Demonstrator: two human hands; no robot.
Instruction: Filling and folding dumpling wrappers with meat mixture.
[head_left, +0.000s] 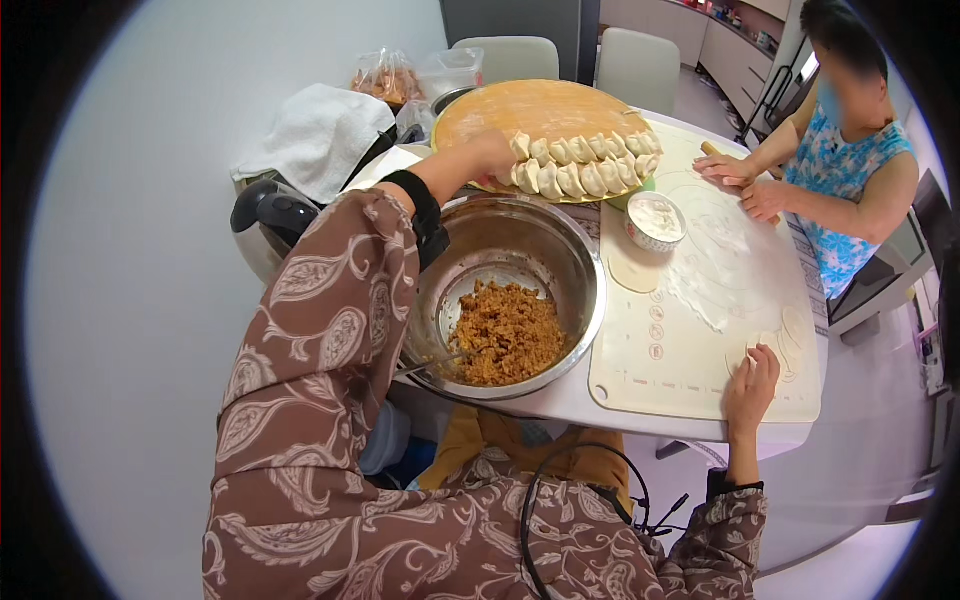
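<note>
My left hand (495, 156) is at the left end of two rows of folded dumplings (570, 178) on a round wooden board (525, 109); whether its fingers hold a dumpling is hidden. My right hand (752, 382) rests palm down near the front right of a floured pastry mat (697, 397), its fingertips on or beside thin dough wrappers (793, 327). A steel bowl (592, 300) of minced filling (510, 334) stands before me, with a metal utensil handle (427, 365) over its rim. One round wrapper (634, 271) lies beside the patterned flour bowl (655, 236).
Across the mat a person (847, 165) in a blue floral top has both hands on a wooden rolling pin (709, 148). An electric kettle (262, 225), a white towel (322, 135) and a bag of food (386, 79) are at the left. Chairs (637, 71) stand behind the table.
</note>
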